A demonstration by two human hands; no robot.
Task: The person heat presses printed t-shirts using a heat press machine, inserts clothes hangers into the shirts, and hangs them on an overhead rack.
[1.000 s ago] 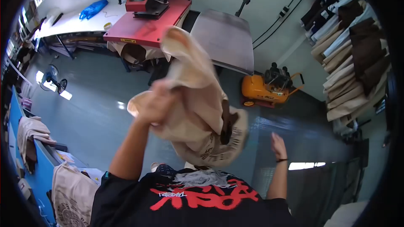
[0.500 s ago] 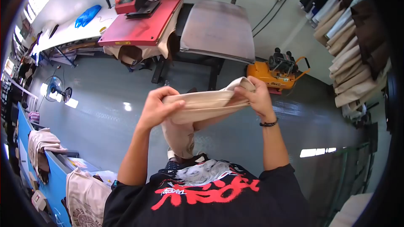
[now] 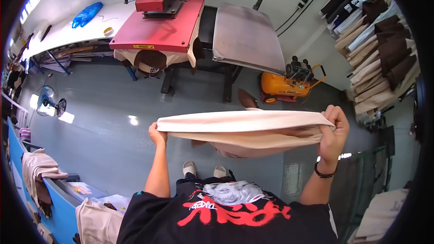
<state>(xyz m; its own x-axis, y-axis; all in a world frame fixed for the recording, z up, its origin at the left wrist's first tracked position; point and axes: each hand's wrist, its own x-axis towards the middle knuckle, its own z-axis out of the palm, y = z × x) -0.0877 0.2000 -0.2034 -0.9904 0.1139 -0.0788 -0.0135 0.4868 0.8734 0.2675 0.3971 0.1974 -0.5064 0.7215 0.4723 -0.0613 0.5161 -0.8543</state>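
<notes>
Stretched wide between my hands is a cream shirt [image 3: 244, 122] with brown parts, its hem edge pulled taut and the opening gaping slightly towards me. My left hand [image 3: 158, 134] is closed on one end of the hem. At the other end, my right hand [image 3: 333, 131] grips the cloth in a fist. A brown piece, apparently a sleeve, sticks out beyond the far edge. Ahead stands a heat press with a red plate [image 3: 158, 29]; another cream and brown shirt [image 3: 151, 61] hangs from under it. The press's grey platen [image 3: 246, 36] lies to the right, bare on top.
An orange air compressor [image 3: 285, 85] sits on the floor beyond my right hand. Shirts hang on a rack [image 3: 379, 49] at the right. A fan [image 3: 50, 101] stands at the left, near a white table [image 3: 68, 27]. Cream shirts [image 3: 40, 167] drape over a blue partition [image 3: 63, 208].
My hands have moved apart, drawing the bunched shirt out into a wide, taut span. The right hand went right and slightly down; the left stayed on the left end. My view shifted slightly.
</notes>
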